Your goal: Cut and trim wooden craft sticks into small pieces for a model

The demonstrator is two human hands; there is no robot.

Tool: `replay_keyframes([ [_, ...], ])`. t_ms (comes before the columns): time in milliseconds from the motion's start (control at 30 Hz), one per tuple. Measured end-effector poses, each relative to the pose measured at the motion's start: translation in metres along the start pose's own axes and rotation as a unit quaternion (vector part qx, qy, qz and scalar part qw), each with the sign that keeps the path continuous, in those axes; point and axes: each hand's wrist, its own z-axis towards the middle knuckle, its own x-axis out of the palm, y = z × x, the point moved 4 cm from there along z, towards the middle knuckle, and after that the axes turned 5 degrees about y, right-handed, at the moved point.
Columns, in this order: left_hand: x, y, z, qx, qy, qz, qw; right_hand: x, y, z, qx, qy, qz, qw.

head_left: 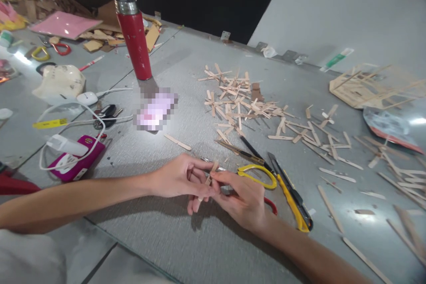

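Note:
My left hand and my right hand meet low over the grey table. Both pinch the same short wooden stick, which stands tilted between the fingertips. Just behind my right hand lie yellow-handled scissors and a yellow and black utility knife. A red handle peeks out from under my right hand. A big scatter of cut wooden sticks covers the table beyond.
A red thermos stands at the back centre. Left of it lie a white mouse, cables, keys and a magenta phone. A stick-built frame sits far right, with loose long sticks near it.

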Motion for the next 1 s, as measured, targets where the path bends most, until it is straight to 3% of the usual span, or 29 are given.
replay_keyframes([
  [333, -0.003, 0.002, 0.000, -0.005, -0.017, -0.001, 1.000, 0.004, -0.003, -0.003, 0.007, -0.023, -0.031, 0.999],
  [600, -0.008, -0.003, -0.003, 0.049, -0.065, 0.034, 0.996, 0.005, -0.004, -0.007, 0.043, -0.042, -0.002, 0.998],
  [800, -0.007, -0.006, -0.007, 0.067, -0.094, 0.163, 0.980, 0.007, -0.006, -0.008, 0.062, -0.050, 0.018, 0.997],
  [1000, -0.007, -0.002, -0.011, 0.129, -0.075, 0.345, 0.927, 0.004, -0.002, -0.003, 0.048, -0.029, -0.026, 0.998],
])
